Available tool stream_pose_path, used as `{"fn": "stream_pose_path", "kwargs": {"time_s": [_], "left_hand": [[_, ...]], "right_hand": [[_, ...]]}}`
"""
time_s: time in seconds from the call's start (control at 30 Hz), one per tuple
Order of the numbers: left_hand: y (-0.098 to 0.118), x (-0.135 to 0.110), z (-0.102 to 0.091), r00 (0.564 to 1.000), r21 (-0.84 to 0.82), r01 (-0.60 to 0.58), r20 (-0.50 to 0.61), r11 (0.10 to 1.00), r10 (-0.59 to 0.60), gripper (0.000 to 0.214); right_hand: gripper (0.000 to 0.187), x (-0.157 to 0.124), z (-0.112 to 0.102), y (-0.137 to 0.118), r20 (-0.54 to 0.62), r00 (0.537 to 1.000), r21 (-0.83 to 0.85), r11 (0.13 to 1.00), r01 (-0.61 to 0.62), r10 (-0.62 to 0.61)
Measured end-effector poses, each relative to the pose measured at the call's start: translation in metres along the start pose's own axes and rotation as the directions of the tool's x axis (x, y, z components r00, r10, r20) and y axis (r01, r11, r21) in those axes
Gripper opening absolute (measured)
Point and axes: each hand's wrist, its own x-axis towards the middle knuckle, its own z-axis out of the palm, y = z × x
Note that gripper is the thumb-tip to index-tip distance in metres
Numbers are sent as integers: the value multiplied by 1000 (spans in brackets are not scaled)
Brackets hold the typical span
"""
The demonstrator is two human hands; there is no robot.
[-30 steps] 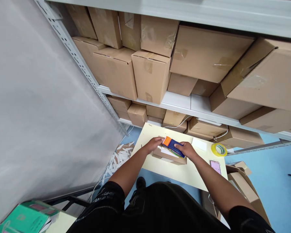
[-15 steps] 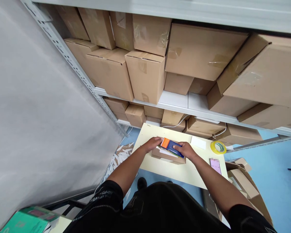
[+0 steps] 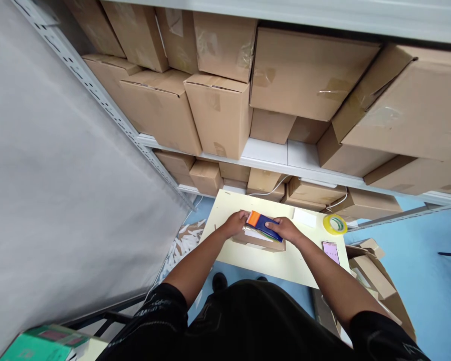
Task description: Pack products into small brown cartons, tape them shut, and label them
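A flat dark-blue packet with an orange end [image 3: 266, 225] lies tilted above a small cardboard box [image 3: 257, 244] on the cream table. My right hand [image 3: 284, 228] grips its right end, thumb pressed on top of the blue part. At the orange end, my left hand [image 3: 236, 223] has its fingers closed on the packet's edge; shiny clear plastic shows by the fingertips. Something white sits under the packet, over the box. What exactly the packet contains cannot be made out, and the fingers beneath it are hidden.
On the cream table [image 3: 220, 240] are a roll of yellow tape [image 3: 334, 224], a phone [image 3: 330, 251] and a white card [image 3: 304, 217]. Shelves of cardboard boxes [image 3: 218, 115] rise behind. An open carton [image 3: 379, 286] stands at right; paper scraps [image 3: 184, 245] lie at left.
The view has shifted slightly, so everything appears a little further left. Both hands keep their hold on the packet over the box, with hardly any movement.
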Motion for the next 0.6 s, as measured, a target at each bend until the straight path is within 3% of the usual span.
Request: {"fn": "stream_pose_path", "kwargs": {"time_s": [0.23,0.43,0.6], "left_hand": [[-2,-1,-7,989,121,-52,-130,991,67,29],[1,-21,-50,969,260,-29,-229,965,91,22],[-26,-33,-82,939,311,115,-343,944,-1,21]], "right_hand": [[54,2,-4,-10,29,998,-45,998,-52,54],[56,4,1,-29,76,996,-114,993,-41,49],[57,2,-7,-46,36,994,-357,931,-81,101]]}}
